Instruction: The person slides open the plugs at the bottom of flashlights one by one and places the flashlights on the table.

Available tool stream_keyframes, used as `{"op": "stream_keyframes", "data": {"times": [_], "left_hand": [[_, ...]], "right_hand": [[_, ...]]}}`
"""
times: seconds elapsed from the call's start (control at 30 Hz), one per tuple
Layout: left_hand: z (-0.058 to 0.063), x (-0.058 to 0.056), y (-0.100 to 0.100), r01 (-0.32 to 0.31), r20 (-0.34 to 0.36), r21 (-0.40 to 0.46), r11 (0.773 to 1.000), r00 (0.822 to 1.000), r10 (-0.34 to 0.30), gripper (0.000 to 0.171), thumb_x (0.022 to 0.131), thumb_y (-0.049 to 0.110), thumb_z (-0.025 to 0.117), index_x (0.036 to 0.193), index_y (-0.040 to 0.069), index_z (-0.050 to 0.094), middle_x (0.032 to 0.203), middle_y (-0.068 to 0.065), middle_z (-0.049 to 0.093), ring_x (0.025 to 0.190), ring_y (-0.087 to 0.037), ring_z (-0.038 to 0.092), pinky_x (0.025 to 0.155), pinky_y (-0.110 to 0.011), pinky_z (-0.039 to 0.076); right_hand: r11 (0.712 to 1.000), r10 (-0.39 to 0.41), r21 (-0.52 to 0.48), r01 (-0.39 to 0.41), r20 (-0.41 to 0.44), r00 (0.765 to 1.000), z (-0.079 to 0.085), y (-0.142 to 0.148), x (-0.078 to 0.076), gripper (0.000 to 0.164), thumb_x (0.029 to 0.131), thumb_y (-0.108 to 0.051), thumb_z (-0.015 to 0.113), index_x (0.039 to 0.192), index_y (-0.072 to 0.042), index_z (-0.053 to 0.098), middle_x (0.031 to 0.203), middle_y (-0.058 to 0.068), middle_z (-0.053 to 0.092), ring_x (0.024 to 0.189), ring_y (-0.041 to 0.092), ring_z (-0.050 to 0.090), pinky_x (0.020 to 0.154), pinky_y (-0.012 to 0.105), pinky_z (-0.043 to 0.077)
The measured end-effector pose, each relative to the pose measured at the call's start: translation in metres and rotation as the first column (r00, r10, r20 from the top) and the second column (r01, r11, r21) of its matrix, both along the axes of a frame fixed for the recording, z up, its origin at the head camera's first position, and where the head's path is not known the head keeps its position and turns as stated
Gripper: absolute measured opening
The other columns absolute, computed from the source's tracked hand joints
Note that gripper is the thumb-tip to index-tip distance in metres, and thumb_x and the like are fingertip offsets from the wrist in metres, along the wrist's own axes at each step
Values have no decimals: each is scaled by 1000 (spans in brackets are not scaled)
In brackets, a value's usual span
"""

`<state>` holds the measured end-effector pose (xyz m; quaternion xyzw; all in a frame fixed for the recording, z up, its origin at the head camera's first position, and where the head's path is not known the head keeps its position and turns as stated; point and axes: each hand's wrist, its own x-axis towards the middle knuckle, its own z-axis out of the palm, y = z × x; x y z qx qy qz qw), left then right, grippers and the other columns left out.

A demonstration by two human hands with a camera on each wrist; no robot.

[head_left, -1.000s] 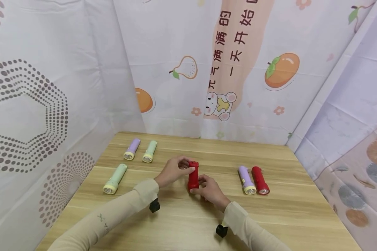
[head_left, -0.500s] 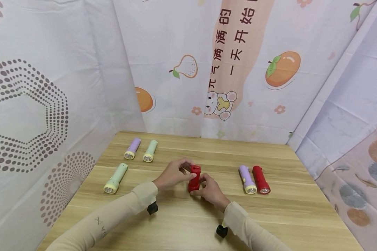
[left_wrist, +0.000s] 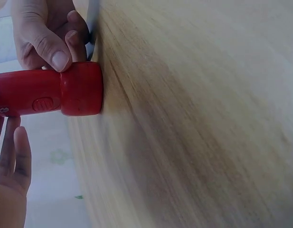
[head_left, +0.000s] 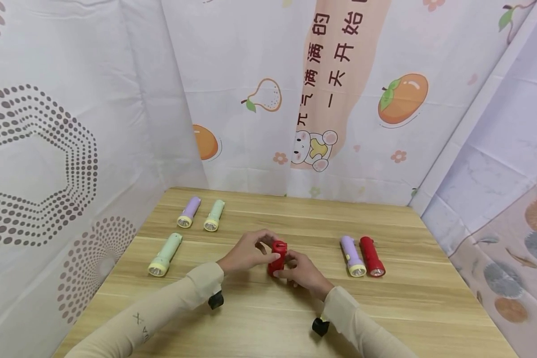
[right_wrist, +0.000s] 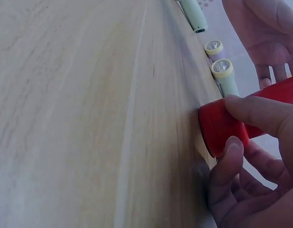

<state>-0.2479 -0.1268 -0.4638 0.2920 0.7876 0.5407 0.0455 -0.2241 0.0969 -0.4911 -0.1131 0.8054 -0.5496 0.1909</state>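
Observation:
A red flashlight (head_left: 276,267) stands close to upright at the middle of the table, its wide lamp end down and seemingly on the wood. My left hand (head_left: 249,251) holds its upper part between thumb and fingers. Lower down, my right hand (head_left: 308,274) pinches the lamp end. The left wrist view shows the flashlight's oval switch (left_wrist: 45,104) on the body, with the right thumb (left_wrist: 56,54) on the lamp end. In the right wrist view, thumb and fingers lie round the red lamp end (right_wrist: 217,126); the lens is hidden.
To the left lie a purple flashlight (head_left: 191,209), a mint-green one (head_left: 215,214) and a nearer mint-green one (head_left: 166,253). On the right, a purple flashlight (head_left: 350,251) lies beside a red one (head_left: 370,253). Printed curtains (head_left: 232,59) border the wooden table (head_left: 259,325).
The top of the red flashlight has come toward me, and it stands more upright. My left hand has come slightly nearer with it. The right hand stays at the lamp end.

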Motion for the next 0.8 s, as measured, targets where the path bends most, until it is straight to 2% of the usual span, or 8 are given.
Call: {"op": "stream_keyframes", "data": {"times": [0.13, 0.37, 0.57, 0.8], "left_hand": [[-1, 0, -1, 3, 26, -13, 1000, 1000, -2, 30, 94, 30, 78, 121, 25, 66, 112, 10, 69, 105, -12, 64, 87, -34, 55], [1, 1, 0, -9, 61, 8, 1000, 998, 8, 28, 105, 35, 61, 127, 19, 68, 118, 5, 70, 107, -16, 64, 91, -39, 54], [2, -1, 1, -10, 165, 50, 999, 986, 2, 30, 104, 34, 64, 127, 16, 69, 120, 1, 69, 102, -21, 64, 90, -50, 55], [3, -3, 2, -15, 225, 66, 998, 974, 0, 26, 103, 34, 65, 123, 18, 69, 120, 1, 68, 106, -21, 61, 89, -44, 54]], "right_hand": [[1000, -3, -7, 3, 0, 1000, -2, 1, 0, 42, 87, -25, 85, 123, -12, 67, 117, 7, 70, 67, 19, 54, 54, 29, 46], [1000, -15, -3, 15, -12, 1000, -1, 0, 0, 44, 87, -25, 85, 121, -8, 64, 116, 10, 68, 60, 19, 52, 50, 30, 44], [1000, -26, 5, 26, -5, 1000, 1, -1, 2, 45, 87, -25, 85, 122, -8, 62, 115, 11, 68, 57, 18, 51, 48, 30, 44], [1000, -20, 23, 20, -12, 1000, 0, 0, 2, 45, 86, -25, 86, 120, -8, 62, 112, 11, 70, 56, 18, 51, 48, 29, 44]]}}
